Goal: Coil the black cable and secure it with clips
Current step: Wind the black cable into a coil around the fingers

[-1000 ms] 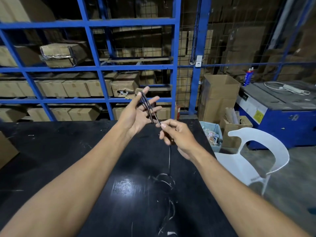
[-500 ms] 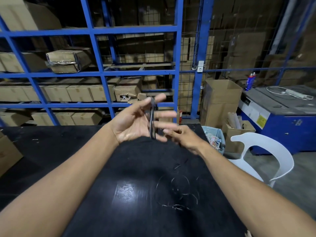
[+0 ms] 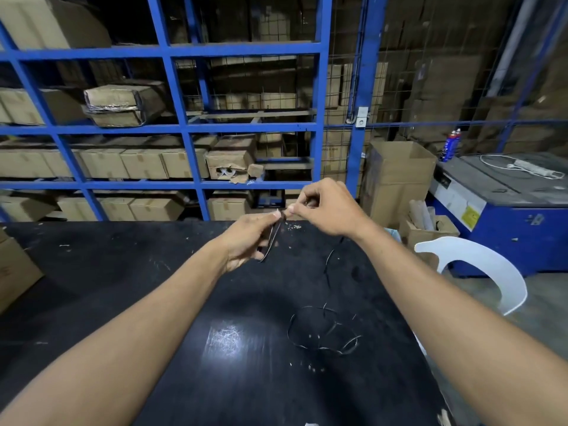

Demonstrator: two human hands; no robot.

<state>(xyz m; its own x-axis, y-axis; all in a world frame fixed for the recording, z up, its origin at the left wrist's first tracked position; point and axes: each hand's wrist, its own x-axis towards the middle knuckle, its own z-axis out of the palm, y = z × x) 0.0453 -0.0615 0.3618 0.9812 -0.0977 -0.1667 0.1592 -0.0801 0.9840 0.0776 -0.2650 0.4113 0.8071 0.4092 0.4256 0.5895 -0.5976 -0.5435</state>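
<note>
The black cable [image 3: 271, 241] is folded into a narrow flat coil held above the far part of the black table [image 3: 123, 272]. My left hand [image 3: 246, 241] is closed around the coil's lower part. My right hand [image 3: 325, 207] pinches the coil's top end beside my left thumb. A loose length of the same cable trails from my right hand down to slack loops [image 3: 322, 332] lying on the table near its right edge. No clip is visible.
A blue rack [image 3: 318, 118] full of cardboard boxes stands behind the table. A white plastic chair [image 3: 479, 265] sits at the right, with a blue machine [image 3: 507, 216] and open boxes behind it. A cardboard box [image 3: 12, 272] rests at the table's left edge.
My left hand went from spread open with the coil across its fingers to closed around it. My right hand rose from below the coil to pinch its top. The slack on the table shifted.
</note>
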